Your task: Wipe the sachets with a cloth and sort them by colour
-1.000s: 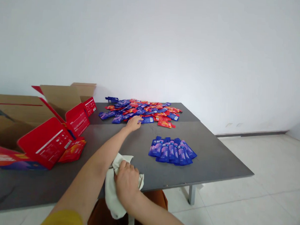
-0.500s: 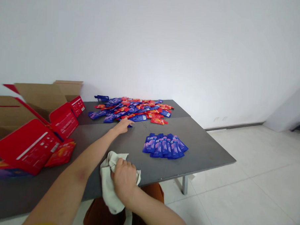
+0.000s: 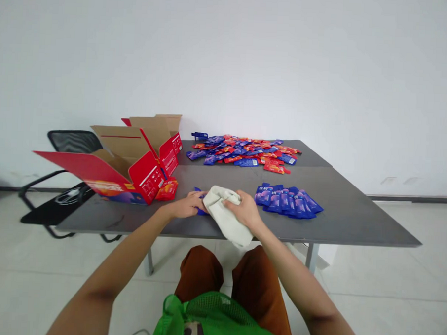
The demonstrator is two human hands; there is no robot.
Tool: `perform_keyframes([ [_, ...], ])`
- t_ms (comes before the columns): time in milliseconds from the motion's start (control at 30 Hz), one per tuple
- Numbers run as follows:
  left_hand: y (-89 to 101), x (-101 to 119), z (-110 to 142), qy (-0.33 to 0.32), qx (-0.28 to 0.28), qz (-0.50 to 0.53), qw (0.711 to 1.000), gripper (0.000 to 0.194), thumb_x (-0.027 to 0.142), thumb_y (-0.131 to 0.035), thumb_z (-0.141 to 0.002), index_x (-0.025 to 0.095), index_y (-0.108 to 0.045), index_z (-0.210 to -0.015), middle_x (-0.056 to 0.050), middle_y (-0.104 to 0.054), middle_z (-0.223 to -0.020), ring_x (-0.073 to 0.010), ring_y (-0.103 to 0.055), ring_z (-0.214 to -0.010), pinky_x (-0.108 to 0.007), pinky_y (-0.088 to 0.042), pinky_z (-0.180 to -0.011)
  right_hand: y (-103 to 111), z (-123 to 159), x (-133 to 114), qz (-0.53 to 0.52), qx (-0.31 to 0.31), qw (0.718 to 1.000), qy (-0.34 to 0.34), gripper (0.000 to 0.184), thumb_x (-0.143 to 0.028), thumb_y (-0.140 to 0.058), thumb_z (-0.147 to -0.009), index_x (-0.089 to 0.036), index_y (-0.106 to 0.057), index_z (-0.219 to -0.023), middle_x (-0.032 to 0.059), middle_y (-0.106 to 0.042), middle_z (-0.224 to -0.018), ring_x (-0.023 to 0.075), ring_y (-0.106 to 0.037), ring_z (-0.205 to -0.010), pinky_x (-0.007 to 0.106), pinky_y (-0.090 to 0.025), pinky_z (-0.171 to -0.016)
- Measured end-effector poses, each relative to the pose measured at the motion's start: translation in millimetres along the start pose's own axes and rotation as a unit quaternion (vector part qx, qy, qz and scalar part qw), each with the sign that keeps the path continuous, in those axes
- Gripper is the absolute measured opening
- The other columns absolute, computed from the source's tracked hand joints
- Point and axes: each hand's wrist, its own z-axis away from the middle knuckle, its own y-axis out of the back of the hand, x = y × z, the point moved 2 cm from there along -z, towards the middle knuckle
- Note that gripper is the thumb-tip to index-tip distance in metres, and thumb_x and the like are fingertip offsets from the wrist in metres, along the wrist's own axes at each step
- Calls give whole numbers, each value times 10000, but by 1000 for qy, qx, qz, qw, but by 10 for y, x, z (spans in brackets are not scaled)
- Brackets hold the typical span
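Observation:
My left hand [image 3: 188,205] is at the near part of the grey table, its fingers closed on a blue pouch [image 3: 202,212] that shows only in part beneath them. A folded whitish cloth [image 3: 226,218] is bunched in my right hand [image 3: 246,210], which is closed round it. The cloth meets the fingers of my left hand and covers part of the pouch. Just right of my right hand, several blue-purple pouches [image 3: 286,201] lie fanned out and overlapping. Farther back is a heap of mixed red and blue pouches [image 3: 242,149].
Open red cardboard boxes [image 3: 145,176] with raised flaps stand at the left of the table [image 3: 358,213]. Red-orange pouches [image 3: 167,189] lie against the nearer box. A black chair [image 3: 74,141] with a white cable on its seat stands beyond the table's left end.
My left hand has come back from the edge of the heap with a blue pouch. My right hand has brought the cloth up to it. The view has turned left.

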Motion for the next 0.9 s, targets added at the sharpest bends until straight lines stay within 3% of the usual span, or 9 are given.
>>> perform_keyframes([
  [100, -55, 166, 233, -60, -64, 55, 995, 597, 58, -440, -704, 373, -620, -1178, 80, -483, -1372, -210, -254, -1379, -428, -142, -1134, 133, -131, -127, -9, 44, 999, 27, 349, -524, -558, -789, -183, -577, -860, -12, -604, -723, 130, -532, -647, 211, -304, -546],
  [200, -182, 243, 347, -10, 39, 55, 998, 614, 11, -379, -685, 322, -653, -1137, 50, -533, -1332, -177, -330, -1344, -453, -106, -1146, 69, -196, -255, 31, 56, 997, 38, 373, -551, -518, -829, -197, -572, -934, -1, -619, -765, 146, -548, -684, 219, -309, -571],
  [300, -391, 317, 430, 94, 144, 12, 985, 641, -22, -357, -627, 228, -659, -1134, -26, -573, -1293, -173, -401, -1302, -477, -76, -1154, -49, -243, -302, 90, 38, 993, 67, 376, -549, -465, -880, -215, -558, -1025, 27, -643, -864, 170, -578, -777, 230, -333, -626],
  [433, -601, 470, 546, 174, 133, -26, 975, 746, -13, -392, -606, 97, -475, -1339, -126, -378, -1447, -231, -245, -1383, -463, -162, -1143, -43, -382, -308, 142, 18, 980, 139, 345, -468, -395, -945, -214, -533, -1134, 65, -623, -1021, 187, -557, -938, 244, -358, -739],
  [567, -512, 541, 619, 102, 66, 18, 992, 835, -32, -373, -583, 199, -425, -1383, -53, -362, -1460, -208, -188, -1401, -488, -134, -1138, -14, -464, -367, 162, 4, 967, 195, 406, -452, -347, -963, -222, -489, -1266, 89, -577, -1066, 205, -502, -1011, 268, -351, -835],
  [733, -265, 290, 588, -9, 22, 192, 981, 739, -21, -332, -589, 240, -604, -1226, -8, -546, -1315, -134, -451, -1263, -342, -253, -1115, -362, -243, -465, 222, -98, 938, 246, 495, -549, -344, -929, -344, -382, -1379, 86, -515, -1162, 239, -449, -1046, 342, -346, -860],
  [833, -244, 115, 588, -1, 0, 288, 958, 555, 25, -345, -658, 207, -716, -1030, -15, -682, -1113, -152, -586, -1107, -306, -365, -1040, -595, -126, -487, 256, -145, 915, 275, 521, -566, -392, -906, -384, -346, -1392, 96, -449, -1267, 269, -389, -1134, 415, -311, -911],
  [900, -288, 54, 632, 53, 60, 307, 948, 461, 77, -340, -730, 164, -730, -961, -37, -735, -902, -174, -646, -984, -323, -441, -966, -666, -119, -490, 269, -166, 904, 288, 502, -543, -417, -908, -398, -353, -1384, 95, -423, -1301, 274, -366, -1166, 445, -296, -931],
])
